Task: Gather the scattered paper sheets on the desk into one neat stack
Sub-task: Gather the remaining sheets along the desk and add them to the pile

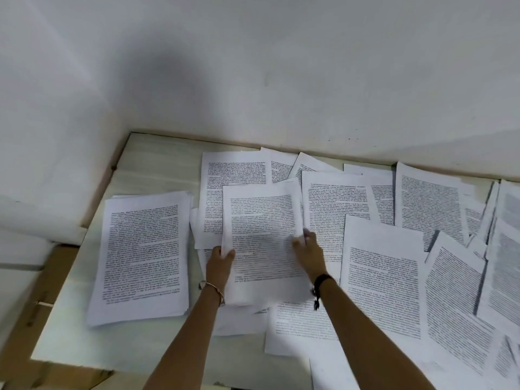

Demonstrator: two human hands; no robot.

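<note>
step: I pick up one sheet (264,220) | left hand (222,256) and right hand (308,249) pinch its side edges | next: square it onto the stack (140,257)

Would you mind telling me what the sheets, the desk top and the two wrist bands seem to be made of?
The sheets: thin white matte paper with black print; the held ones bend. The desk top: pale, streaked, perhaps laminate or painted wood. Left wrist band: thin, shiny, likely metal. Right wrist band: black, matte, probably cord; an end dangles.
</note>
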